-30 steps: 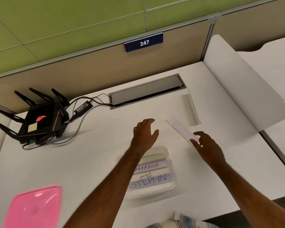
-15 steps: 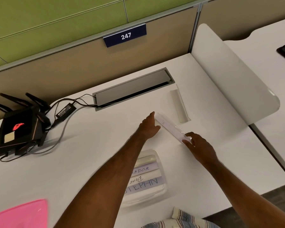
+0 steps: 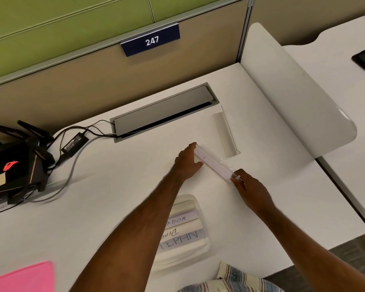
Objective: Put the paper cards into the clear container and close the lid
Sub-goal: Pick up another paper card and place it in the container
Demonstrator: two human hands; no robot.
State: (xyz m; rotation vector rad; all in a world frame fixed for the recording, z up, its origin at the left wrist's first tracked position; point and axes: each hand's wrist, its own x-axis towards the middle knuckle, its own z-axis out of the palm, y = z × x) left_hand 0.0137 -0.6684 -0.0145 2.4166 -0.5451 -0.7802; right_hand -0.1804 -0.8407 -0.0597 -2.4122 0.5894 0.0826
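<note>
A long white paper card [image 3: 216,163] lies slanted on the white desk. My left hand [image 3: 187,161] grips its far end and my right hand [image 3: 248,186] pinches its near end. Near me sits the clear container [image 3: 200,239], open, holding several name cards with handwriting; my left forearm hides its left part. Another folded card [image 3: 227,132] lies farther back to the right. The pink lid [image 3: 23,278] rests at the desk's near left corner.
A black router [image 3: 11,167] with antennas and its cables sit at the left. A grey cable hatch [image 3: 162,111] is set into the desk behind the cards. A white divider panel [image 3: 293,91] borders the right side. Striped cloth [image 3: 238,279] shows at the near edge.
Both hands reached forward and closed on the ends of the slanted white card. The camera view shifted right, pushing the router and pink lid toward the left edge.
</note>
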